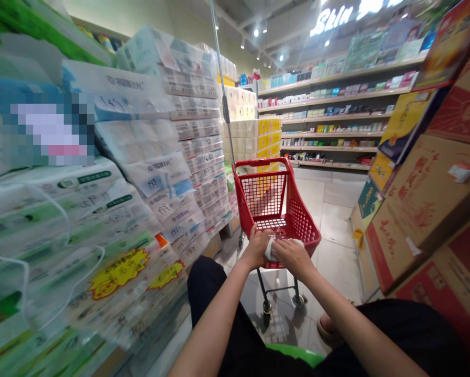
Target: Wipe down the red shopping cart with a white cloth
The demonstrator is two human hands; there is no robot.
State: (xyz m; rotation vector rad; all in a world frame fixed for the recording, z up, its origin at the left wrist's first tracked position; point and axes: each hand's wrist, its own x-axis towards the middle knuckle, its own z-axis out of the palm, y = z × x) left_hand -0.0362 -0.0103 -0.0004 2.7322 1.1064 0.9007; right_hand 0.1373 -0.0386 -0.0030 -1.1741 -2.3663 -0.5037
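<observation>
A small red plastic shopping cart [305, 230] with a mesh basket and black legs on castors stands right in front of me. My left hand [257, 247] is closed over the near rim of its basket. Beside it, my right hand [293, 256] presses a crumpled white cloth [272, 251] against the same rim, its fingers bent over it. The two hands almost touch, and the cloth shows between them. Whether it is fabric or paper I cannot tell. Part of the near rim is hidden under my hands.
Tall stacks of wrapped tissue packs [164, 178] rise on the left, with a white cable [67, 220] hanging over them. Cardboard boxes [427, 193] are piled on the right. Stocked shelves [332, 112] line the back. A thin metal pole [220, 68] stands by the cart.
</observation>
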